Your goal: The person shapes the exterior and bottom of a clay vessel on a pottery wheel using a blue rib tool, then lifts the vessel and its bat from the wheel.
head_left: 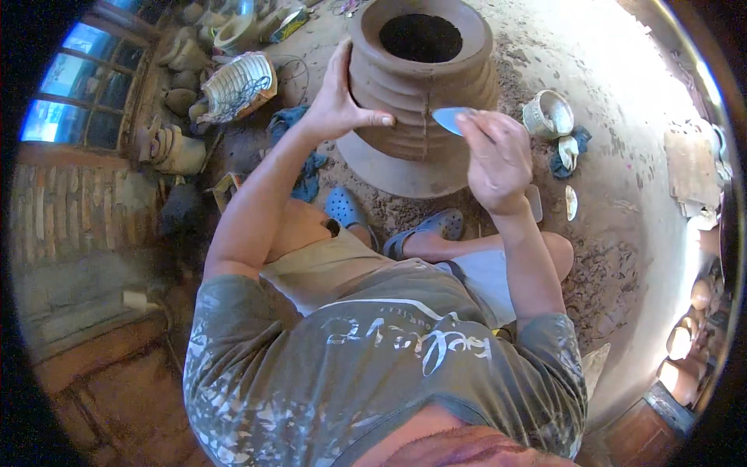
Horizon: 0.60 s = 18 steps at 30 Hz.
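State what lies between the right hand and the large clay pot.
In the head view, a flat blue tool, held in the right hand, lies between that hand and the clay pot; whether it touches is unclear.

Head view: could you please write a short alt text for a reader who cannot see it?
A person's bare left hand lies against a large, ridged, wide-mouthed brown clay vessel, while the right hand holds a flat light-blue tool in front of it. The vessel stands on a flat, round brown disc, beyond two blue perforated clogs.
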Tool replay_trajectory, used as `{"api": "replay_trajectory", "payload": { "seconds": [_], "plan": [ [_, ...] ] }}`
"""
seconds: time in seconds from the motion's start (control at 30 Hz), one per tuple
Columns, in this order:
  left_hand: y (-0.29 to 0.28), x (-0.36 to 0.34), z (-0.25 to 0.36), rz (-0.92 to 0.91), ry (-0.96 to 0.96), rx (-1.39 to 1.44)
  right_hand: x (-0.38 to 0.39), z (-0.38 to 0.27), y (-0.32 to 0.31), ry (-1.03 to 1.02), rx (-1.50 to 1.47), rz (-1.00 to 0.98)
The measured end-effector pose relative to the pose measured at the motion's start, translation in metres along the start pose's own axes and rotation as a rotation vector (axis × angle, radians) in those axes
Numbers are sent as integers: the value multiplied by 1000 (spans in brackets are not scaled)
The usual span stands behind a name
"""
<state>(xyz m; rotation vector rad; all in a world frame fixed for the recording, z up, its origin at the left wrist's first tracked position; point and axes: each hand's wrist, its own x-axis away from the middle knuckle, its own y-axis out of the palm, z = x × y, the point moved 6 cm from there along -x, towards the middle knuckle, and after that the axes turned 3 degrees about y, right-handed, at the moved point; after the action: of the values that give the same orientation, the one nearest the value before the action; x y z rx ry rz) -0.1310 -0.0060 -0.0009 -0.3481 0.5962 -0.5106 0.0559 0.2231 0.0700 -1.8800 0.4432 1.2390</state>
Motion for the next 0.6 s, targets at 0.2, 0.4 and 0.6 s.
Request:
{"api": "replay_trajectory", "payload": {
  "seconds": [0.2,0.4,0.6],
  "plan": [
    [17,12,25,153,-54,-194,-10,7,22,-149,100,32],
    [25,22,35,201,-108,-307,-10,20,35,-154,117,5],
    [29,21,38,236,-92,-321,-16,24,33,-65,37,-71]
  ]
}}
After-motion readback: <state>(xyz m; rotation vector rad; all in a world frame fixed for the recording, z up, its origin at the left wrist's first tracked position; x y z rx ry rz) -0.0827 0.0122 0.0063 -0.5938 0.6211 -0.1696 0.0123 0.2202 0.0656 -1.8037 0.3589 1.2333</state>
